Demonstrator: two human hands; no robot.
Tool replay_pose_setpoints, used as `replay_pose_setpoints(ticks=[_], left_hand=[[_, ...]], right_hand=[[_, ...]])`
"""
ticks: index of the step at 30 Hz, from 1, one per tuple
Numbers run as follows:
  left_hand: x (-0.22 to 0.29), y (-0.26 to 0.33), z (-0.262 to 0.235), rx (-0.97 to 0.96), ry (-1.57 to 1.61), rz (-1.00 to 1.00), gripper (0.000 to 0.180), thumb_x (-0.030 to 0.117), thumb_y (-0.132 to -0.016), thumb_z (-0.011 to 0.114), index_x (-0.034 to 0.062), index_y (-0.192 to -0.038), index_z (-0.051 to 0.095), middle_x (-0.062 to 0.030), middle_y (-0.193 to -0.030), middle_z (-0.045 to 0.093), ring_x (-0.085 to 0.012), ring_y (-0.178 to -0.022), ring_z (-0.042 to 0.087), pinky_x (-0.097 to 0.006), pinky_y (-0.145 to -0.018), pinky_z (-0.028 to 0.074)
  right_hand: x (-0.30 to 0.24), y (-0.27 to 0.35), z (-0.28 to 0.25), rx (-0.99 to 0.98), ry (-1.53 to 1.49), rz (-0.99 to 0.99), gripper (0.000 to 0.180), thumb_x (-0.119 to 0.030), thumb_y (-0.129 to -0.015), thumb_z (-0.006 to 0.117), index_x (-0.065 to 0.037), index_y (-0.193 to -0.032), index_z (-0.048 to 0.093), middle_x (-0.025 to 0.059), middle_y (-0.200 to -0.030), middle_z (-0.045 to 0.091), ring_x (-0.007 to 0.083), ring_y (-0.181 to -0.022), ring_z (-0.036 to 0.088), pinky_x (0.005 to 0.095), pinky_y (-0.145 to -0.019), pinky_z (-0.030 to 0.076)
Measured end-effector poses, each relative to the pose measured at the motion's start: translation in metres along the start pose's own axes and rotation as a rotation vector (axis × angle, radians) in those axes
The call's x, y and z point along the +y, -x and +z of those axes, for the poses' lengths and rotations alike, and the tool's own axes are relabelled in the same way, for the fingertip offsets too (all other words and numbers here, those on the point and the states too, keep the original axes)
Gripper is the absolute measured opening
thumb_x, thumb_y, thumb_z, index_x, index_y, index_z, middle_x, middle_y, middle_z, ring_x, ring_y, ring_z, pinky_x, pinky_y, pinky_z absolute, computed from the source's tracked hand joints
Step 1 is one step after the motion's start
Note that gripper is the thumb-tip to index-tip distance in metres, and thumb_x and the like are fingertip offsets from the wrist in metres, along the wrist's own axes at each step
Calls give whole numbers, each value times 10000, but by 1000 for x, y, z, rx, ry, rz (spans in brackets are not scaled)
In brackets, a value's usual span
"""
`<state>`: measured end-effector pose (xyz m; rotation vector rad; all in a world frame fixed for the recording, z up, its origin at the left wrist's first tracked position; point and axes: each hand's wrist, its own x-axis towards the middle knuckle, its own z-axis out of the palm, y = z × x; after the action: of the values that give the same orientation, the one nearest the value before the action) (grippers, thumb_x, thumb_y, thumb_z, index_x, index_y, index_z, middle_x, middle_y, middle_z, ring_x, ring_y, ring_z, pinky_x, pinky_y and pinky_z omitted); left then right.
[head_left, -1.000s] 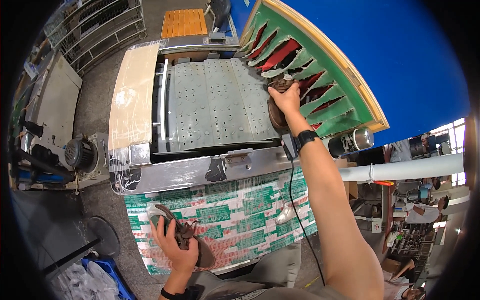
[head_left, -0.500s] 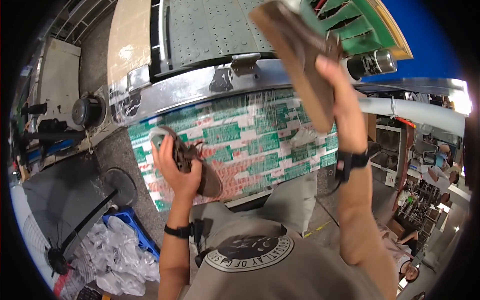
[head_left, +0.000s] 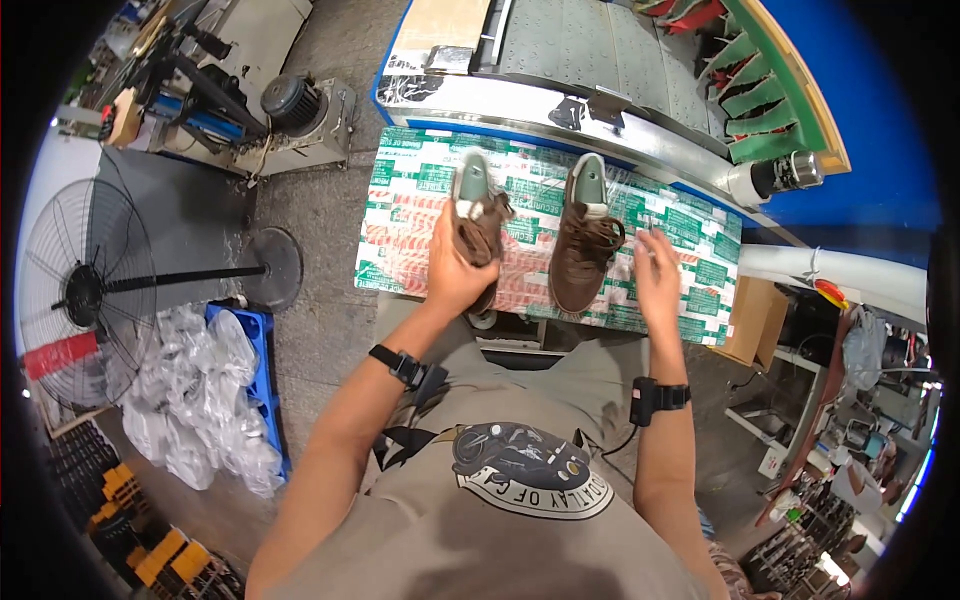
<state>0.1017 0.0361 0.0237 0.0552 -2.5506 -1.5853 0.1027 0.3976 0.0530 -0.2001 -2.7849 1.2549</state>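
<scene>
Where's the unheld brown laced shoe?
The shoe rests right of head-view centre on the green-patterned tabletop, between the held brown shoe and bare right hand.

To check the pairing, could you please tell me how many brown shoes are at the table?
2: one brown laced shoe is in the left hand; the other shoe rests on the green and white patterned table, left of the right hand. None seems hidden there.

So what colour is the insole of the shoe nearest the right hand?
The insole is greyish green; it shows best in the head view.
</scene>
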Motion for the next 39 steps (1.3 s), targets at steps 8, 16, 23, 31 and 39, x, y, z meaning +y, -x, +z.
replay_pose_setpoints(ticks=[8, 16, 23, 31, 39], left_hand=[[22, -9, -42, -275, 0, -112, 920, 125, -809, 872, 7, -1595, 410, -265, -1540, 498, -403, -1483, 461, -467, -1240, 367], [84, -42, -44, -257, -304, 492, 482, -23, -819, 779, 123, -1277, 738, -162, -1591, 510, -417, -1495, 453, -492, -1226, 407], [40, -41, -35, -298, -118, 356, 253, -84, -825, 758, 63, -1031, 772, -85, -1392, 714, -397, -1409, 558, -500, -1180, 461], [47, -33, -29, -254, -211, 415, 212, -8, -850, 778, 85, -1040, 793, -61, -1407, 698, -406, -1386, 572, -482, -1132, 505], [40, -39, -31, -235, -138, 443, 174, -6, -871, 740, 52, -1025, 797, -94, -1378, 719, -414, -1350, 600, -480, -1124, 497]], right_hand=[[39, 25, -36, -85, 540, -119, 897, 88, -829, 669, -197, -1641, 414, 254, -1609, 438, 451, -1493, 414, 527, -1261, 343], [-77, 46, 17, 84, 39, -149, 296, -70, -960, 658, -86, -1248, 724, 159, -1113, 740, 303, -957, 722, 417, -852, 572], [-145, 41, 122, -236, 93, -191, 486, -301, -1033, 669, -43, -1437, 597, 220, -1026, 745, 371, -880, 741, 462, -745, 586], [-147, 38, 66, -300, 428, -371, 112, -100, -927, 609, -19, -976, 670, 191, -861, 742, 361, -808, 747, 471, -697, 591], [-190, 33, -28, -894, -1224, -200, 311, -353, -1104, 596, -87, -1082, 756, 103, -807, 737, 200, -635, 686, 343, -605, 524]])
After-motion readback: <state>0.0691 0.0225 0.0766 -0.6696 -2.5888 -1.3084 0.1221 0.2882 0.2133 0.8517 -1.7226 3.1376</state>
